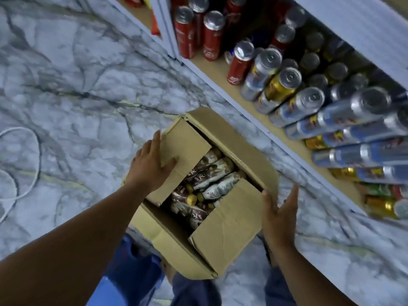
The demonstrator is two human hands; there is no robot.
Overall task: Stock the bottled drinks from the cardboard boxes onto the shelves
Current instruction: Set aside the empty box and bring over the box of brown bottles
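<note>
A cardboard box sits on the marble floor below me with its flaps partly raised. Inside lie several brown-and-white bottled drinks with gold caps, packed on their sides. My left hand rests flat on the left flap, thumb on its inner face. My right hand is at the box's right side, fingers straight, touching the edge of the right flap. The low shelf runs along the right, holding cans.
The shelf holds red cans, silver-blue cans and gold cans in rows. A white cable loops on the grey marble floor at the left. My blue-trousered legs are under the box.
</note>
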